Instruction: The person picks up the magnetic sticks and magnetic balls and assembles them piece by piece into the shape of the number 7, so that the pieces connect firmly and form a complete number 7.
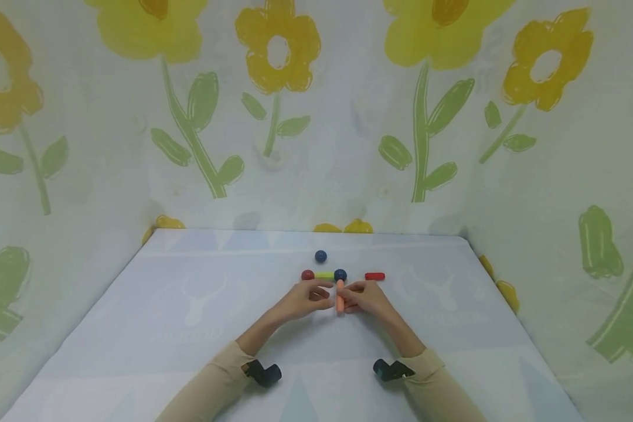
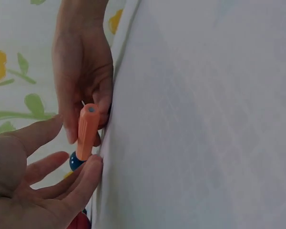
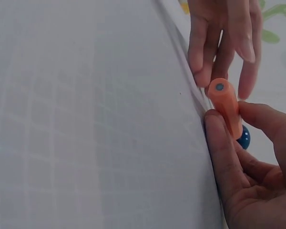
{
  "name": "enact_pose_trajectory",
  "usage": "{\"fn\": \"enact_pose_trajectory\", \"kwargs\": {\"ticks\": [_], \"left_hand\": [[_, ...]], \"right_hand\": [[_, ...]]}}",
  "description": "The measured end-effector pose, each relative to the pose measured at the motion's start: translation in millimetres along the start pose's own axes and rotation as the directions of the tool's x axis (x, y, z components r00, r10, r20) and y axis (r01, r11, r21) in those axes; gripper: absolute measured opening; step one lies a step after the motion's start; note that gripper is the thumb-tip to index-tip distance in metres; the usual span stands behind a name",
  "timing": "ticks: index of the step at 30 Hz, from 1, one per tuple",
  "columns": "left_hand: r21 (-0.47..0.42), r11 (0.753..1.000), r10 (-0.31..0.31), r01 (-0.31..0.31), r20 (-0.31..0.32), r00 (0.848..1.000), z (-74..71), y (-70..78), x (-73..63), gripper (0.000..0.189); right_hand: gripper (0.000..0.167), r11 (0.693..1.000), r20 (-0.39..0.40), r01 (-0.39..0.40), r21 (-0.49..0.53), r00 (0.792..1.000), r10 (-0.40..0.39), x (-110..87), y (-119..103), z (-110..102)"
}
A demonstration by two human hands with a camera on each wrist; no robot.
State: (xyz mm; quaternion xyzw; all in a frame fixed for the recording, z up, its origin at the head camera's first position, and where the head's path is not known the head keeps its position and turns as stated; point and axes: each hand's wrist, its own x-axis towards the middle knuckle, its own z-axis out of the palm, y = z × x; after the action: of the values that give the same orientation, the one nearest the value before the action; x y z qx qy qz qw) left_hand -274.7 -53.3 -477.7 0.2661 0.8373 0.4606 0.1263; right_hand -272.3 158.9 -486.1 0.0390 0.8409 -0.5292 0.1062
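Note:
My right hand (image 1: 371,300) pinches an orange ribbed stick (image 1: 340,303) between thumb and fingers. The stick has a small grey disc in its end face (image 3: 219,87). Its far end meets or overlaps a dark blue ball (image 1: 340,274) with white dots. My left hand (image 1: 307,300) is just left of the stick, fingers loosely bent and parted, gripping nothing. In the left wrist view its fingertips (image 2: 93,164) come close to the stick's lower part. From the blue ball, a yellow-green stick (image 1: 324,275) runs left to a red ball (image 1: 308,274), all in one line.
Another dark blue ball (image 1: 320,256) sits farther back on the white cloth-covered table (image 1: 216,351). A red stick (image 1: 374,276) lies to the right of the row. Behind the table hangs a flower-printed curtain (image 1: 337,176), with more of it at both sides.

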Motion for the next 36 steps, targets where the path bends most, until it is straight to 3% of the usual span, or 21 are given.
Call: {"fn": "enact_pose_trajectory", "kwargs": {"ticks": [7,17,22,36], "left_hand": [[-0.062,0.997,0.034,-0.034,-0.002,0.999,8.1,2.7,10.8,0.048],[-0.137,0.991,-0.013,0.010,-0.017,1.000,13.3,1.1,18.1,0.044],[-0.143,0.988,-0.060,0.054,-0.034,0.998,15.9,-1.0,23.1,0.041],[-0.168,0.981,-0.098,0.093,-0.023,0.995,17.0,-1.8,26.1,0.029]], "right_hand": [[0.052,1.000,0.002,0.016,0.011,1.000,-0.016,0.9,1.5,-0.1],[0.034,0.998,-0.012,0.018,0.056,1.000,-0.017,2.1,1.4,1.9],[0.033,0.998,-0.006,0.007,0.058,1.000,-0.006,1.8,1.4,1.1],[0.030,0.999,0.013,-0.010,0.043,1.000,0.009,2.0,0.7,0.6]]}}
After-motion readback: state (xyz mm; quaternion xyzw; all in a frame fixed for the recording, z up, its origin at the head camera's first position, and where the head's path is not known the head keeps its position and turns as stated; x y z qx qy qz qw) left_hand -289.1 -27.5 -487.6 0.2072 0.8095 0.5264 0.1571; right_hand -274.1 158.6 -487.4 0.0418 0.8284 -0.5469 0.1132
